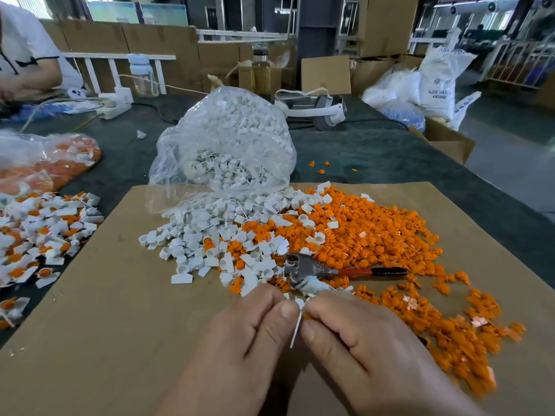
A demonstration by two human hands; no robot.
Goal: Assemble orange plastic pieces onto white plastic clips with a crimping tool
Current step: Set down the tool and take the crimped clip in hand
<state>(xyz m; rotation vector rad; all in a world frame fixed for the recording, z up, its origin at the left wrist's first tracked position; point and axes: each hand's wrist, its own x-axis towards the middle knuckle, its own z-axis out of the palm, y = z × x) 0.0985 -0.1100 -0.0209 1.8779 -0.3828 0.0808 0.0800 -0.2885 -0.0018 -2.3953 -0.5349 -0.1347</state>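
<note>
Cardboard (105, 295) has bare room along its near-left edge; I see orange pieces (390, 235) spilling toward the right edge. Crimper (312, 270) lies at their near edge. Just nearer, left hand (249, 334) and right hand (360, 340) both pinch one white clip (295, 325), fingers curled.

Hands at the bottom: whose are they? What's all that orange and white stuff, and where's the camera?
They belong to a person wearing a camera on the head, so you see what that person sees, looking down. The left hand and right hand together pinch one small white clip. On the brown cardboard lie a heap of white clips, spilling from a clear bag, and a heap of orange pieces. The pliers lie just beyond the hands, with nobody holding them.
</note>
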